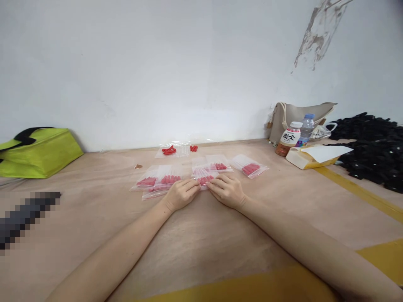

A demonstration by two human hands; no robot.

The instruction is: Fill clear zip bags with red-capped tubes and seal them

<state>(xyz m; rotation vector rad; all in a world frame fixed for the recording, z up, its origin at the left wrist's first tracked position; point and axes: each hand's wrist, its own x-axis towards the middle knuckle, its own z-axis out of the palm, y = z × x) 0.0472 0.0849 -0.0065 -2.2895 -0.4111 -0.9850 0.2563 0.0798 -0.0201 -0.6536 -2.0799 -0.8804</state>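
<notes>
My left hand point(181, 193) and my right hand point(227, 191) rest side by side on a brown table point(195, 243), fingertips pinching a small clear zip bag point(204, 179) filled with red pieces. To the left lie more filled bags point(157, 181), overlapping. Behind and to the right lie another filled bag point(219, 165) and one further out point(251, 167). Near the wall, loose red pieces point(169, 150) sit on clear empty bags, with a few more red pieces point(193, 148) beside them.
A lime green bag point(37, 151) sits at the left by the wall. At the right stand a beige tote point(299, 117), two drink bottles point(288, 139), a yellow-white packet point(311, 156) and a heap of black items point(371, 147). A blurred dark object point(25, 218) lies left.
</notes>
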